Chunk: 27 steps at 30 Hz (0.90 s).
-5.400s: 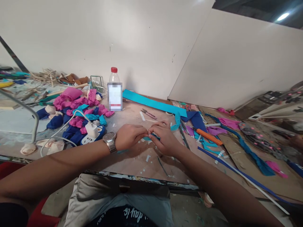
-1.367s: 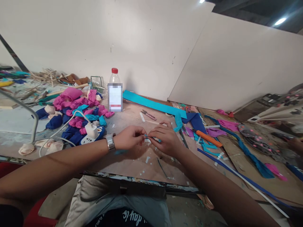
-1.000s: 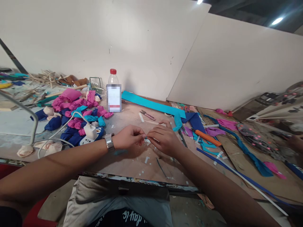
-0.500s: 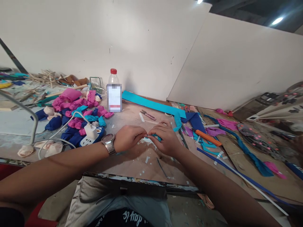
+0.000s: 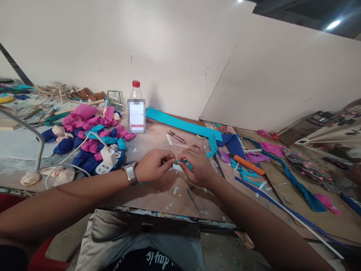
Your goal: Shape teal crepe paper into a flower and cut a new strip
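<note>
We logged the worktable (image 5: 166, 201), then the left hand (image 5: 158, 165) and right hand (image 5: 199, 165) over its front part, both pinched on one small turquoise strip (image 5: 188, 165) that spanned their fingertips, material unclear. We judged that close pinches and light, even tension best kept it from tearing or slipping.

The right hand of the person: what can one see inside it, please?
Inside the right hand, part of a turquoise piece shows just below the fingers. The hand covers the rest, so its full shape cannot be seen.
</note>
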Tool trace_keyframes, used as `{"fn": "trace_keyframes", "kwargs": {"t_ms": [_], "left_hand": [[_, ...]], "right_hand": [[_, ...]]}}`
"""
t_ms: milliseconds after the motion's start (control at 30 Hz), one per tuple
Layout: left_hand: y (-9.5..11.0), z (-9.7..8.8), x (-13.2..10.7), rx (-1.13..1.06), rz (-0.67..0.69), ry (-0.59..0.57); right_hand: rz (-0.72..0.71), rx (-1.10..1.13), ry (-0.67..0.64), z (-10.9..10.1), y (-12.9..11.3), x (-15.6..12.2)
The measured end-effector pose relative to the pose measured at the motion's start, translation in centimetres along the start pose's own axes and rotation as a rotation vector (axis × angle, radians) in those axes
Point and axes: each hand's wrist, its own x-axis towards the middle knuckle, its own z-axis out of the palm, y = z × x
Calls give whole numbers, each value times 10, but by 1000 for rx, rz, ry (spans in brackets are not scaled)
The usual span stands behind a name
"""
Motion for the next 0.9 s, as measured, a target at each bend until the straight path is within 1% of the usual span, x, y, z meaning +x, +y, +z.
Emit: {"fn": "trace_keyframes", "kwargs": {"t_ms": [133, 233, 367, 467, 700, 767, 900], "left_hand": [[-3, -1, 4, -290, -155, -105], [-6, 0, 8, -449, -275, -163], [-6, 1, 10, -594, -366, -187], [-6, 2, 9, -648, -410, -187], [-8, 2, 9, -658, -435, -193], [-8, 2, 9, -645, -399, -193], [-10, 2, 9, -546, -291, -182]], "right_hand": [[-34, -44, -12, -2, -1, 2], [-58, -78, -25, -3, -2, 2], [-80, -100, -40, -4, -2, 2], [-88, -103, -46, -4, -2, 1], [-102, -94, -45, -3, -1, 1], [-93, -82, -46, -2, -1, 1], [-45, -34, -56, -1, -1, 1]]}}
